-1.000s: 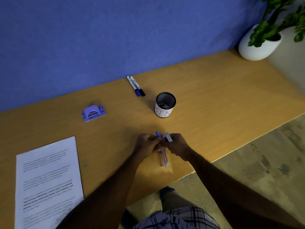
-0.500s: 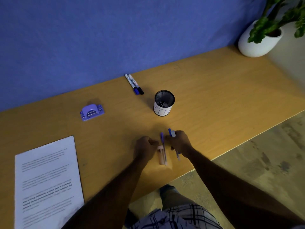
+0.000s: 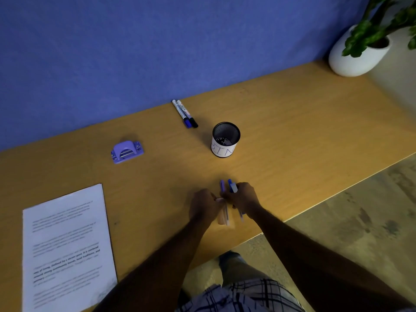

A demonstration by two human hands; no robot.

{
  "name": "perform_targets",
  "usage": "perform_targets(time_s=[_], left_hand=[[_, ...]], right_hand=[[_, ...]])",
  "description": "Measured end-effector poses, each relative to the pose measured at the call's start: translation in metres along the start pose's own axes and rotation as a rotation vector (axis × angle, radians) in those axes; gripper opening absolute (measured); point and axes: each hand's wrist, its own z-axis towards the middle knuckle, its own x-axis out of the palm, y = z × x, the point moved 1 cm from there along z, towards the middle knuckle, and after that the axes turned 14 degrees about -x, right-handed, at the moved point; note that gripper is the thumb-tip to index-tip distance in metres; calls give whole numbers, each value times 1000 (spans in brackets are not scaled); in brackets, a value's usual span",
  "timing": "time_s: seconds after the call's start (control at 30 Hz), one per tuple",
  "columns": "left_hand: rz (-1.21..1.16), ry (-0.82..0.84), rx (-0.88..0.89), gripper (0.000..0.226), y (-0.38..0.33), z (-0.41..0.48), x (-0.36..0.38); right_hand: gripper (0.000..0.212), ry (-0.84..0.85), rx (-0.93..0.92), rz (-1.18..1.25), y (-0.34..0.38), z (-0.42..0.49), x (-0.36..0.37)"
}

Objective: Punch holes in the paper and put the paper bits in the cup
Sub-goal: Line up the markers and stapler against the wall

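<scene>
The printed paper sheet (image 3: 67, 246) lies flat at the desk's near left. A purple hole punch (image 3: 127, 152) sits behind it, apart from both hands. The black mesh cup (image 3: 225, 140) labelled BIN stands mid-desk with small bits at its bottom. In front of the cup, my left hand (image 3: 203, 207) grips a clear pen pouch (image 3: 223, 218) resting on the desk, with a blue-capped pen (image 3: 222, 185) sticking out of it. My right hand (image 3: 244, 198) touches the left and is closed on a second blue-capped pen (image 3: 231, 186).
Two markers (image 3: 185, 114) lie side by side near the blue wall behind the cup. A white pot with a green plant (image 3: 358, 55) stands at the far right corner. The desk's front edge (image 3: 315, 206) runs diagonally just right of my hands.
My hands came down to the desk with the pouch. The right hand drew one pen off to the right, then moved back against the left hand.
</scene>
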Motion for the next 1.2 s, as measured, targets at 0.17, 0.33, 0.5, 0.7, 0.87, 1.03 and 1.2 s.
perform_targets(time_s=[0.17,0.33,0.5,0.7,0.87,1.03,1.2], left_hand=[[-63,20,-10,25,3,2,-8],[-155,-9,-9,27,13,10,-23],[-392,27,-45,20,23,23,-39],[-651,93,-37,28,27,30,-60],[-716,100,-16,27,23,45,-79],[-776,71,-3,19,15,65,-98],[-774,50,-10,25,7,82,-110]], right_hand=[[25,9,-4,-79,6,3,4],[27,9,-31,43,6,7,2],[29,82,-98,365,17,1,-2],[9,136,-75,659,47,8,11],[9,144,-152,727,77,24,18],[17,145,-267,657,123,57,13],[12,162,-349,522,181,101,-7]])
